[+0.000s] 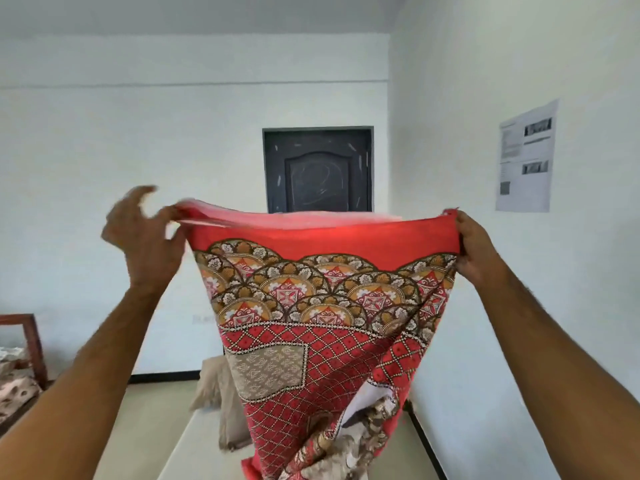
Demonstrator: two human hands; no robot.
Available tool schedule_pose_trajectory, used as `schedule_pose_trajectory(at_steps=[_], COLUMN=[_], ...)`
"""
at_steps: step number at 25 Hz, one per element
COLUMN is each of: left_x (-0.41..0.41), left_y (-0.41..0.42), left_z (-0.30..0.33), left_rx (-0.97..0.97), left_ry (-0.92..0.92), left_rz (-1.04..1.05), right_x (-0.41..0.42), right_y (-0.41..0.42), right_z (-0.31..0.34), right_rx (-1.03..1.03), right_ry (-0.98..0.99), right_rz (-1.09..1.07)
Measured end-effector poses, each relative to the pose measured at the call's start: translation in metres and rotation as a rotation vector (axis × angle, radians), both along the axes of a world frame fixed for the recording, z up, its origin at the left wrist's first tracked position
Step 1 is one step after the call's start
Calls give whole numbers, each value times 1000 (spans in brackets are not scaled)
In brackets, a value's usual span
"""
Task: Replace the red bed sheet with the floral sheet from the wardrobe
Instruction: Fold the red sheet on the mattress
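A red sheet (311,306) with a scalloped floral border and a diamond pattern hangs folded in front of me, held up at chest height. My left hand (145,237) pinches its upper left corner between thumb and finger, the other fingers spread and blurred. My right hand (474,247) grips the upper right corner with curled fingers. The sheet's lower end bunches on the bare pale mattress (194,445) below.
A beige pillow (221,403) leans at the far end of the mattress. A dark door (318,168) stands in the far wall, a printed paper (524,157) on the right wall. A wooden frame with patterned cloth (20,368) is at the left edge.
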State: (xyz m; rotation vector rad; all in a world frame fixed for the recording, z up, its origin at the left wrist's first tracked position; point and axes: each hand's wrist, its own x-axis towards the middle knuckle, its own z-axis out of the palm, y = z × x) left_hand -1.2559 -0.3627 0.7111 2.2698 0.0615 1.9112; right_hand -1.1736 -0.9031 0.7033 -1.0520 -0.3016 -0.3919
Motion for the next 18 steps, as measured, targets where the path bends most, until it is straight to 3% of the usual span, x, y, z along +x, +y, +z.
schedule_pose_trajectory(at_steps=[1, 3, 5, 8, 13, 18], left_x=[6, 23, 31, 24, 15, -10], left_y=[3, 6, 7, 19, 16, -28], left_z=[-7, -44, -89, -122, -99, -12], left_rx=[-224, -618, -796, -820, -751, -607], left_ry=[37, 254, 363, 347, 214, -356], left_rz=[-170, -472, -484, -511, -517, -611], right_x=[6, 17, 28, 21, 14, 14], right_y=[3, 16, 26, 31, 37, 23], right_z=[-5, -32, -64, -77, -59, -32], right_rx=[-118, -316, -349, -285, -126, 128], right_ry=[45, 113, 134, 111, 22, -77], right_rz=[-22, -277, -344, -216, -138, -26])
